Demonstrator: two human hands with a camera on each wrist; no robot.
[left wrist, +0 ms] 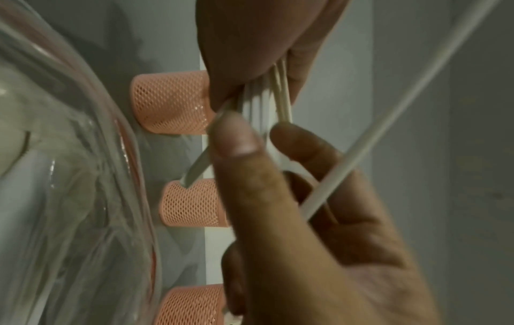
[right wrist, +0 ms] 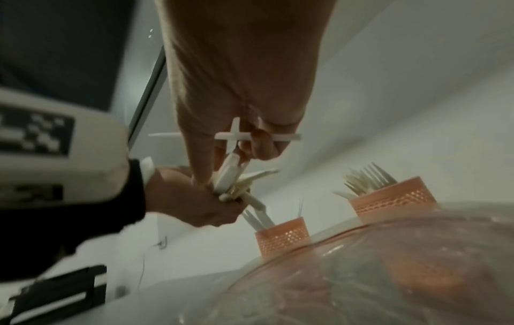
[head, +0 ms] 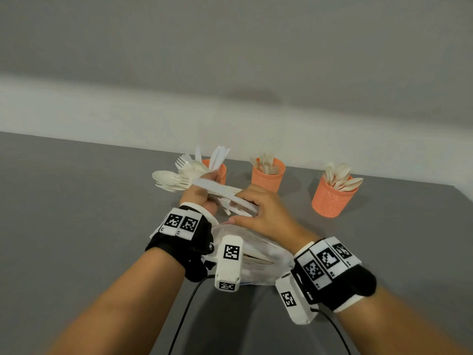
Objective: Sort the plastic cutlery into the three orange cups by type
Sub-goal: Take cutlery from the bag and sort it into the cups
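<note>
Nearest, a clear bag (head: 258,257) lies on the table (head: 76,201) under the wrists; above it the left hand (head: 198,198) grips a mixed cutlery bundle (head: 184,175) – likely a fan for picking – while the right hand (head: 266,213) pinches one knife handle (head: 230,194) between thumb and fingertips; beyond stand three orange cups (head: 267,178), partly filled.

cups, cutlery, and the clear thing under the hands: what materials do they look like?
Orange cups: likely matte plastic; the walls are fine open mesh, with light showing through.
Cutlery bundle in the left hand: thin cream-white pieces, dull sheen, consistent with plastic.
Clear container below the right hand: glossy and transparent with highlights; glass or hard plastic, I cannot tell which.
</note>
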